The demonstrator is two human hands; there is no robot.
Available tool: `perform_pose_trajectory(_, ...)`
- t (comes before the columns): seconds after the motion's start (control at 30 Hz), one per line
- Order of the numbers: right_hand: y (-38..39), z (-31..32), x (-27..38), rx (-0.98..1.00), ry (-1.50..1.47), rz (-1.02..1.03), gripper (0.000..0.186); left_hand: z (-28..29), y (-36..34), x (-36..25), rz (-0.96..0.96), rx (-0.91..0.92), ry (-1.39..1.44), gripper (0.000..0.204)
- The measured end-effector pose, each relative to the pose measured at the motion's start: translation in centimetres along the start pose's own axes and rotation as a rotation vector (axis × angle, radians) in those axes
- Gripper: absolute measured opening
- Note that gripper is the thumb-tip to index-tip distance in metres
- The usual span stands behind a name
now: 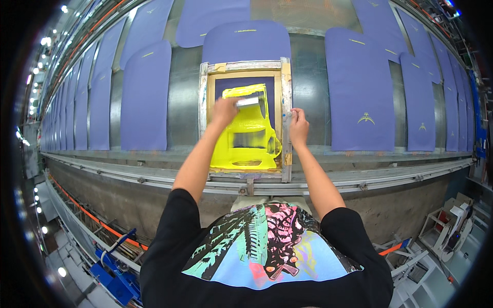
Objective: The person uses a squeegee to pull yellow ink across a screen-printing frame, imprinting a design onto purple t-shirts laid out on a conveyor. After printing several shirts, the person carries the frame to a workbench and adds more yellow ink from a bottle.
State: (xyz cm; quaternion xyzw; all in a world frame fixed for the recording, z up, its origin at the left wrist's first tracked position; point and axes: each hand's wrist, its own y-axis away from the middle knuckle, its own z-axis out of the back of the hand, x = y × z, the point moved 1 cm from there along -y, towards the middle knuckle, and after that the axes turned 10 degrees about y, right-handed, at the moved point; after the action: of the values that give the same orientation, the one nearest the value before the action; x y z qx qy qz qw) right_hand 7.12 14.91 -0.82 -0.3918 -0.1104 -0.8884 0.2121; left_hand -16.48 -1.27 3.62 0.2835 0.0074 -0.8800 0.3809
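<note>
A screen-printing frame [286, 77] with tan tape along its inner border lies in the middle of the long table. Bright yellow ink [231, 156] is spread unevenly over its mesh, with dark patches showing through. My left hand [224, 111] is closed on a metal-bladed squeegee [249, 101] over the upper part of the ink, slightly blurred. My right hand [300, 123] grips the frame's right side, fingers wrapped at the rail. A purple piece [246, 43] with small yellow marks sticks out beyond the frame's far edge.
Rows of purple pieces [146, 97] [362, 87] lie on the metal table [314, 92] to both sides. A metal rail [133, 174] runs along its near edge. Blue equipment [118, 287] stands at the lower left, a white metal stand [447, 231] at the lower right.
</note>
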Motion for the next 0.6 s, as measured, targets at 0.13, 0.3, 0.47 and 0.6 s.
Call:
perform_pose_trajectory(0.13,-0.4,-0.4,1.5,0.073,-0.016,-0.047,0.022,2.1,-5.5,0.5,-0.051,-0.034,-0.022,0.035)
perform_pose_trajectory(0.3,-1.3,-1.8,1.5,0.002,-0.054,0.03,0.022,-1.5,-0.1,1.6,-0.164,-0.198,-0.001,0.036)
perform_pose_trajectory(0.47,-3.3,-1.3,-0.6,-0.055,-0.072,0.08,0.023,-5.1,8.3,-0.4,-0.334,-0.264,0.088,0.033)
perform_pose_trajectory(0.6,-7.2,-0.9,-4.8,0.086,-0.03,-0.007,0.023,-6.9,10.2,-2.0,-0.39,-0.147,0.105,0.042)
